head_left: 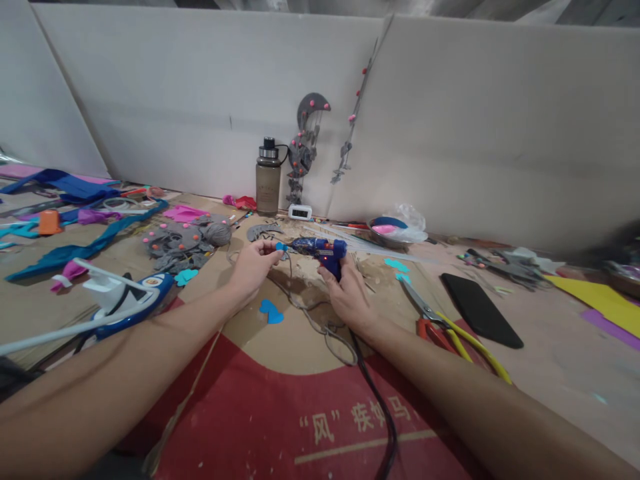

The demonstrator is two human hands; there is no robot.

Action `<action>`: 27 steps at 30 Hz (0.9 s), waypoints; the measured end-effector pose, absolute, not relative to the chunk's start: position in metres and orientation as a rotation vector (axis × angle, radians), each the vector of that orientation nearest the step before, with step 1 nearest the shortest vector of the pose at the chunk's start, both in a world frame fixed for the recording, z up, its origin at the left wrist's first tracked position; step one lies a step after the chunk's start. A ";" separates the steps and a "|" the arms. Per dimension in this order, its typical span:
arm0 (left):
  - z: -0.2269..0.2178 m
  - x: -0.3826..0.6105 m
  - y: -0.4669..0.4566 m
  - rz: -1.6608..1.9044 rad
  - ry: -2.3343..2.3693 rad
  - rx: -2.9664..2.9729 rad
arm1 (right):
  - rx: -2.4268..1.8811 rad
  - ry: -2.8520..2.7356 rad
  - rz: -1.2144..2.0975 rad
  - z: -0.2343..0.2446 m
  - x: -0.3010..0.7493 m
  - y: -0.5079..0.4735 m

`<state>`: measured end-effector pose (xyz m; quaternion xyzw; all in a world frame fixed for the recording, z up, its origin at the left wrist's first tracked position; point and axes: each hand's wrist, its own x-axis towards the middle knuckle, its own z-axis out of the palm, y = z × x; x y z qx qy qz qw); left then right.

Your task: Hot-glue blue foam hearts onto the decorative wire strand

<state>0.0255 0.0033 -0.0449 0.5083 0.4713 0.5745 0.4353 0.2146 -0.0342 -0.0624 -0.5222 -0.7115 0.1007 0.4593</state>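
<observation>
My right hand is wrapped round the grip of a blue hot glue gun, whose nozzle points left. Its dark cord runs down towards me. Between the fingertips of my left hand is a small blue felt piece, right at the nozzle; whether the two touch I cannot tell. A grey yarn strand trails below that piece and loops on the cardboard. Blue felt heart shapes lie below my hands. Behind them rests a grey felt crescent.
To the right are scissors and a black phone. A bottle and small white clock stand by the wall. At left are grey felt pieces with yarn and a blue-and-white iron. A bowl sits behind.
</observation>
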 end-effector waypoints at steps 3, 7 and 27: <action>-0.046 0.025 0.004 1.428 1.167 1.274 | -1.274 -1.740 0.256 -0.063 0.215 -0.033; -0.045 0.026 0.003 1.415 1.172 1.248 | -1.275 -1.714 0.236 -0.063 0.215 -0.032; -0.045 0.025 0.004 1.405 1.159 1.245 | -1.272 -1.790 0.248 -0.057 0.214 -0.038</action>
